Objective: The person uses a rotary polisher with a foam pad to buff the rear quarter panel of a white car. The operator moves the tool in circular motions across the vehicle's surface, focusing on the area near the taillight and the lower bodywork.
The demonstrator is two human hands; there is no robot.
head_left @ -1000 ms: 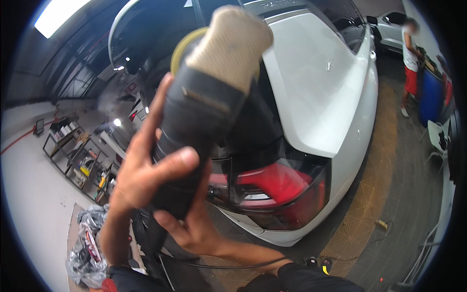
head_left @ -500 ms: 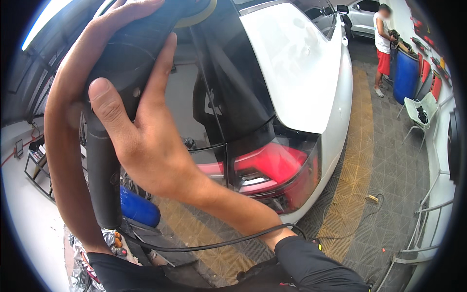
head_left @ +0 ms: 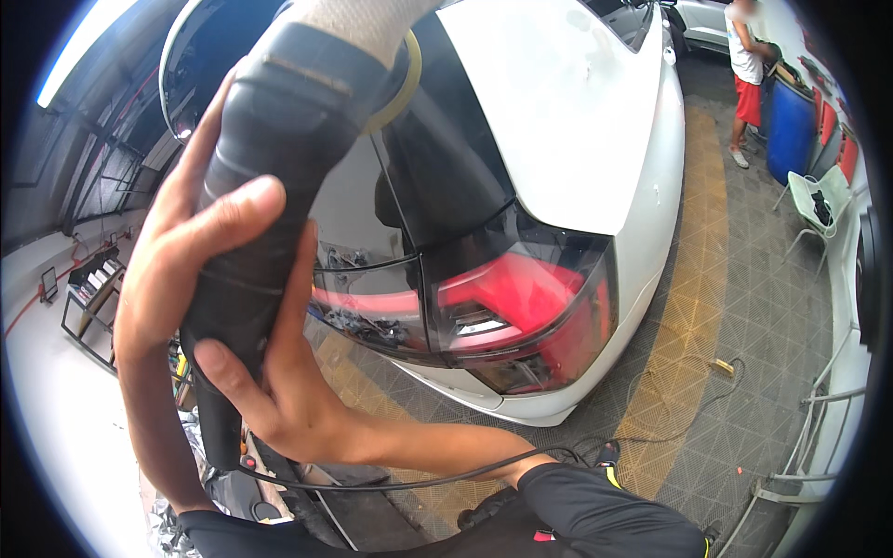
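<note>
A black corded polisher (head_left: pixel 270 130) slants up in front of me, a yellow-rimmed disc (head_left: pixel 398 86) at its far end. My left hand (head_left: pixel 167 265) is wrapped round the middle of its body, thumb across the near side. Lower down, my right hand (head_left: pixel 293 400) grips the handle. The disc lies over the dark rear glass (head_left: pixel 358 200) of a white car (head_left: pixel 567 130); whether it touches is hidden. Below the glass is the red tail light (head_left: pixel 521 288). A black cord (head_left: pixel 400 482) runs from the handle's end past my right forearm.
A person (head_left: pixel 747 60) stands at the far right by a blue barrel (head_left: pixel 791 135). Nearer are a pale green chair (head_left: pixel 819 206) and metal rails (head_left: pixel 809 493). A cable with a yellow end (head_left: pixel 724 366) crosses the floor. Bottles fill a rack (head_left: pixel 91 296) at left.
The polisher has come down in view, showing more of its upper body. My right hand has slid lower on the handle, and my left hand now wraps round the body. The view has shifted slightly.
</note>
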